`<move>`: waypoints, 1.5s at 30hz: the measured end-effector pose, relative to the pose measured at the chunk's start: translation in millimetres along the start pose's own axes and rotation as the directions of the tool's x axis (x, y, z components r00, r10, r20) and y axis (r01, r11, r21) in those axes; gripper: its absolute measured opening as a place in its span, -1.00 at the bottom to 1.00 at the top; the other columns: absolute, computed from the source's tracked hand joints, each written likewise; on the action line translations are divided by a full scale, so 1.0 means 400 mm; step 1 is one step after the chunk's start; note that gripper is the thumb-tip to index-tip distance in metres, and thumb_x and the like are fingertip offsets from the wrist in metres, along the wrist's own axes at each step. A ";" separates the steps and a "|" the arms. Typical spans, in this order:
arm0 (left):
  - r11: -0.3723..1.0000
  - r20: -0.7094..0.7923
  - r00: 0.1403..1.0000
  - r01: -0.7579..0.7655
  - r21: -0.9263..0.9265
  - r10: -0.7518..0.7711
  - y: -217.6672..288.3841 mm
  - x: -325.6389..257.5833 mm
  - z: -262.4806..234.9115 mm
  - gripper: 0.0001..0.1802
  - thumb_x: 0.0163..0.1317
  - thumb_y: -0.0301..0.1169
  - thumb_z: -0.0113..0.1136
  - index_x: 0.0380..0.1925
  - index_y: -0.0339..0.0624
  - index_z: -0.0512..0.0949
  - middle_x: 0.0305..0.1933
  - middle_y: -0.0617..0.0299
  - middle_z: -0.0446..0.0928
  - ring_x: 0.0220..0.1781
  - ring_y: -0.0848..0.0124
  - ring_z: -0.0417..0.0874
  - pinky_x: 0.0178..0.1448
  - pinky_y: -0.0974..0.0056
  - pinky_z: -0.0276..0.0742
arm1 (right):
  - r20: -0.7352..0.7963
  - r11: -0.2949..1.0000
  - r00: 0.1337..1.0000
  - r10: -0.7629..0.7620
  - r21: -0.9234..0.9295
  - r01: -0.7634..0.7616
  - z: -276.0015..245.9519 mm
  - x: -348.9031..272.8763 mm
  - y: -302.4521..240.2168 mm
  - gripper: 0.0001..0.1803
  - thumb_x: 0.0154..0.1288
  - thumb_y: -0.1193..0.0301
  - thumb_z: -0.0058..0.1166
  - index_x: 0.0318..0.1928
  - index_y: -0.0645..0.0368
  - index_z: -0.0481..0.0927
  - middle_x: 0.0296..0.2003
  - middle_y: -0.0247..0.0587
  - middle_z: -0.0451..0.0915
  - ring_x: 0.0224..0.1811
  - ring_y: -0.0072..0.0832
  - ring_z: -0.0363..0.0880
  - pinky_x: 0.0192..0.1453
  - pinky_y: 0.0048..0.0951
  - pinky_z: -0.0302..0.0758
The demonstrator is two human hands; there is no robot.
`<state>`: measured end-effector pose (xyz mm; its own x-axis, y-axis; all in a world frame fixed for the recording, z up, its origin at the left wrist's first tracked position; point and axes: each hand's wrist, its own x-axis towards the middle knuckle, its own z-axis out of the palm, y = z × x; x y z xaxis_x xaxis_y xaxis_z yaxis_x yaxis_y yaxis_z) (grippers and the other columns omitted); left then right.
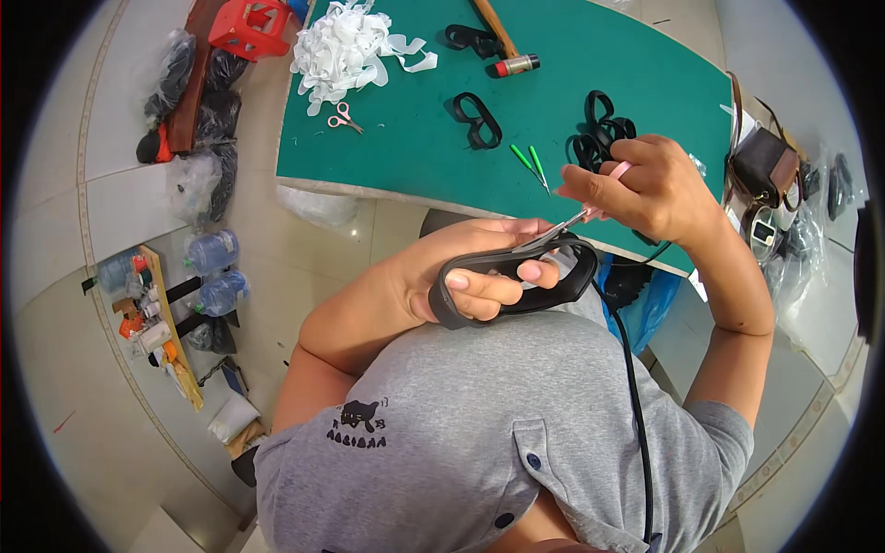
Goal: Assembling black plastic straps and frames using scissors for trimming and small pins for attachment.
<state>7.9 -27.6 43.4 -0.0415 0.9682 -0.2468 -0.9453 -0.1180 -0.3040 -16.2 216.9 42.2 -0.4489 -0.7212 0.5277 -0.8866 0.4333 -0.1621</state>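
Observation:
My left hand (pixel 466 249) is wrapped around a black rubber frame (pixel 449 311) shaped like a goggle rim, held up before my chest with several fingertips poking through its opening. In my right hand (pixel 659 189) is a pair of small scissors (pixel 556 230), a finger through one pink loop. Their metal blades lie along the frame's upper edge, beside my left fingers. Whether the blades have material between them is too small to tell. On the green table beyond lie a similar black frame (pixel 477 122) and a pile of black frames (pixel 595 129).
On the green table (pixel 396 157) are white scraps (pixel 341 51), spare pink scissors (pixel 345 118), a hammer (pixel 513 65) and a green-handled pointed tool (pixel 530 169). A black cable (pixel 636 396) runs down my shirt. Water jugs (pixel 214 251) stand left; a brown bag (pixel 765 166) is right.

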 end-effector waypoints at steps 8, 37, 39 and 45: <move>1.000 -0.017 1.000 0.008 -0.005 -0.008 0.001 0.001 0.008 -0.69 0.50 -0.26 -0.35 0.12 -0.12 0.23 -0.31 0.17 0.34 -0.80 0.67 0.32 -0.83 0.59 0.09 | 0.008 1.000 1.000 0.023 -0.020 -0.023 0.004 -0.007 -0.007 -0.65 -0.09 0.37 0.36 -0.23 0.15 0.61 -0.76 -0.50 0.31 -0.73 -0.57 0.21 -0.72 -0.53 0.13; 0.963 -0.150 0.959 -0.216 0.163 0.240 0.107 0.079 -0.197 -0.73 0.42 -0.19 -0.10 -0.15 -0.17 0.36 -0.39 0.20 0.44 -0.71 0.54 0.36 -0.73 0.45 0.25 | 0.359 0.265 0.555 0.751 0.605 -0.751 0.183 -0.104 -0.091 -0.71 0.12 0.42 0.31 -0.41 0.20 0.39 -0.63 -0.41 0.36 -0.57 -0.73 0.26 -0.52 -0.59 0.23; 0.912 -0.356 0.862 -0.245 0.329 0.360 0.116 0.117 -0.198 -0.72 0.40 -0.16 -0.06 -0.15 -0.15 0.39 -0.39 0.21 0.47 -0.63 0.52 0.43 -0.62 0.43 0.35 | 0.410 0.192 0.516 0.752 0.612 -0.767 0.215 -0.136 -0.079 -0.74 0.19 0.53 0.19 -0.49 0.21 0.34 -0.62 -0.38 0.38 -0.56 -0.72 0.28 -0.51 -0.61 0.26; 0.334 -0.288 0.360 -0.072 0.940 0.888 0.260 0.174 -0.525 -0.72 0.32 -0.22 0.10 -0.16 -0.20 0.45 -0.28 0.18 0.56 -0.29 0.40 0.59 -0.21 0.31 0.52 | 0.317 0.083 0.244 0.917 0.446 -0.891 0.267 -0.276 -0.030 -0.78 0.22 0.49 0.15 -0.46 0.25 0.38 -0.69 -0.33 0.34 -0.62 -0.69 0.27 -0.54 -0.55 0.26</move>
<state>-25.4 -18.9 -198.8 -0.7608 0.1799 -0.6236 -0.6168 0.0987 0.7809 32.2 233.7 -103.0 -0.9575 0.0499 -0.2841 0.2767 0.4376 -0.8555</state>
